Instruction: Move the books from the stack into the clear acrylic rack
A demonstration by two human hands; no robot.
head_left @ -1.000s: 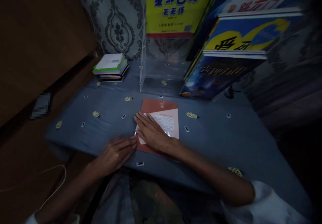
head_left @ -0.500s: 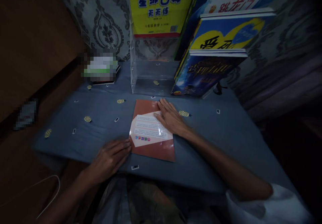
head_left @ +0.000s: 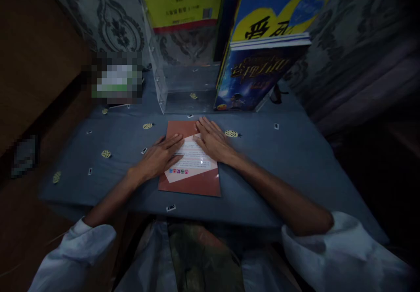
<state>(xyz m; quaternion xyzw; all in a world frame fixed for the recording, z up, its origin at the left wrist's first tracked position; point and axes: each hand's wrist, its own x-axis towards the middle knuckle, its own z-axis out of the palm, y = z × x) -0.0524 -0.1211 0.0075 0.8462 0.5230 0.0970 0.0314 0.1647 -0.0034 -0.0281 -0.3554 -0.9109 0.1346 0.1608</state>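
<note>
A thin red-brown book (head_left: 193, 187) with a white printed panel lies flat on the blue cloth near the front of the table. Its printing faces away from me, upside down. My left hand (head_left: 162, 154) rests on the book's left side, fingers stretched out and palm down. On the upper right part lies my right hand (head_left: 213, 141), also flat with fingers extended. Neither hand grips the cover; both only press or rest on it.
Behind the book stands a clear acrylic rack (head_left: 162, 88) holding a yellow workbook (head_left: 183, 9) and several upright books (head_left: 252, 77) at the right. A blurred-out stack (head_left: 118, 79) sits back left. Pineapple-print cloth (head_left: 262, 182) covers the table.
My left hand has moved from the book's lower left edge up and right onto its cover. The right hand stays on the upper right part. The camera view has tilted down.
</note>
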